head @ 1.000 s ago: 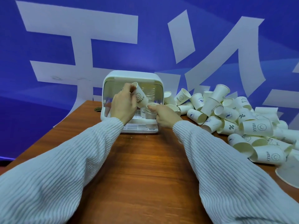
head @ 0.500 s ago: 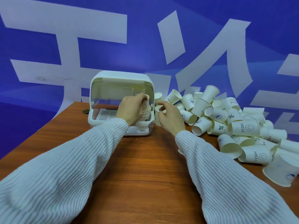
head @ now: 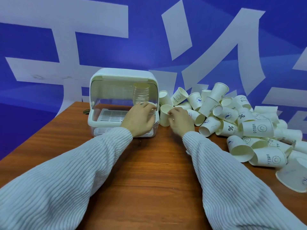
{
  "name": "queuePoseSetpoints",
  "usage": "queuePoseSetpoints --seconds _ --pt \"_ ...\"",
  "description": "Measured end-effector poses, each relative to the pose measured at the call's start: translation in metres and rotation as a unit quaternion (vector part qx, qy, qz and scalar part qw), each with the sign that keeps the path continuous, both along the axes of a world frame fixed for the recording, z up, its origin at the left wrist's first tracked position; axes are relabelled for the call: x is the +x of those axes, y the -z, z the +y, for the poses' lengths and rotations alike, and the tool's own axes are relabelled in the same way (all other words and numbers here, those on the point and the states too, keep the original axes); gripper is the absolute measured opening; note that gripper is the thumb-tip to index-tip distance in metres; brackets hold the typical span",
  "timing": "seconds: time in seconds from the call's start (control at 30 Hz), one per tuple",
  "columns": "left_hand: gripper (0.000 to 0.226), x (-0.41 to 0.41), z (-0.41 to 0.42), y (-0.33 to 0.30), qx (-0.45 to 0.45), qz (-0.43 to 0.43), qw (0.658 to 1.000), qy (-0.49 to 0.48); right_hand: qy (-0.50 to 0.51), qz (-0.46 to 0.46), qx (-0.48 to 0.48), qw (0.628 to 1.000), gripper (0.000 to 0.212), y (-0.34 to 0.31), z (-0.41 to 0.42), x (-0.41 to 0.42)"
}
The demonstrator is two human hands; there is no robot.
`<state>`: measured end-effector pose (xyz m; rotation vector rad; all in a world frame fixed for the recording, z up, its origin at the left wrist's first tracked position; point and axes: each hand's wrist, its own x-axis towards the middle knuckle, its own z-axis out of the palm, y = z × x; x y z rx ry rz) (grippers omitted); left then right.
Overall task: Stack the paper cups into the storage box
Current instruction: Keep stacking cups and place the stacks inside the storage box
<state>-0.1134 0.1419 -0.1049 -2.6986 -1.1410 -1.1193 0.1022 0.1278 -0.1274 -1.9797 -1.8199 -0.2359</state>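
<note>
A white storage box [head: 99, 121] with its clear lid lifted stands on the wooden table. My left hand [head: 138, 120] reaches into its right side and is wrapped around the stack of paper cups [head: 152, 109] standing there. A reflection of stacked cups shows in the lid above. My right hand [head: 180, 121] is just outside the box's right wall, pinching the rim of an upright paper cup [head: 165, 116] on the table. A big heap of loose paper cups [head: 240, 120] lies to the right.
The slatted tray floor [head: 113, 114] fills the box's left half. The wooden table [head: 149, 171] stretches toward me between my sleeves. A blue wall with white shapes stands close behind. One cup [head: 292, 178] lies near the right edge.
My left hand brought its cup down onto the stack in the box. My right hand left the box and took hold of a cup beside it. The view shifted right.
</note>
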Motion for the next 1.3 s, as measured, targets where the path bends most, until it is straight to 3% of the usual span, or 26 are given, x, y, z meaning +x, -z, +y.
queuePoseSetpoints --seconds 0.13,0.23,0.3,0.37,0.5,0.57,0.63,0.7,0.83,0.97,1.03,1.13,1.2,1.3 --pt "0.046 0.003 -0.006 0.000 0.046 -0.014 0.999 0.006 0.007 0.074 0.106 0.992 0.022 -0.008 -0.016 0.003" --pt "0.065 0.017 -0.017 -0.004 0.049 -0.028 0.998 0.024 -0.037 0.251 0.179 0.951 0.009 -0.019 -0.049 0.002" --pt "0.084 0.030 -0.028 -0.007 0.021 -0.016 0.999 0.044 -0.089 0.352 0.161 0.918 0.007 -0.025 -0.073 0.001" --pt "0.095 0.045 -0.040 -0.007 -0.030 -0.012 0.998 0.060 -0.121 0.370 0.133 0.911 0.008 -0.027 -0.096 0.003" --pt "0.087 0.069 -0.062 0.001 -0.062 0.016 0.997 0.048 -0.098 0.356 0.103 0.923 0.014 -0.034 -0.128 0.018" --pt "0.082 0.078 -0.072 0.007 -0.065 0.020 0.996 0.050 -0.019 0.290 0.125 0.949 0.016 -0.038 -0.141 0.040" --pt "0.078 0.086 -0.080 0.010 -0.061 0.018 0.995 0.070 0.072 0.098 0.111 0.986 0.026 -0.040 -0.155 0.069" --pt "0.078 0.094 -0.086 0.011 -0.054 0.025 0.994 0.092 0.103 -0.063 0.050 0.991 0.030 -0.039 -0.170 0.096" --pt "0.076 0.104 -0.094 0.008 -0.051 0.029 0.993 0.101 0.090 -0.189 -0.102 0.973 0.026 -0.033 -0.190 0.119" --pt "0.082 0.098 -0.099 0.005 -0.053 0.016 0.994 0.095 0.079 -0.250 -0.027 0.965 0.018 -0.026 -0.189 0.127" --pt "0.088 0.086 -0.098 0.003 -0.063 -0.008 0.994 0.093 0.067 -0.204 0.063 0.975 0.013 -0.029 -0.181 0.120" --pt "0.089 0.060 -0.094 -0.001 -0.063 -0.048 0.994 0.073 0.047 -0.010 0.149 0.988 0.009 -0.043 -0.160 0.086" --pt "0.084 0.042 -0.087 -0.006 -0.063 -0.073 0.994 0.045 0.027 0.110 0.189 0.975 0.007 -0.054 -0.142 0.057" --pt "0.078 0.014 -0.075 -0.014 -0.062 -0.150 0.986 -0.029 -0.007 0.218 0.237 0.947 0.004 -0.070 -0.110 0.014"
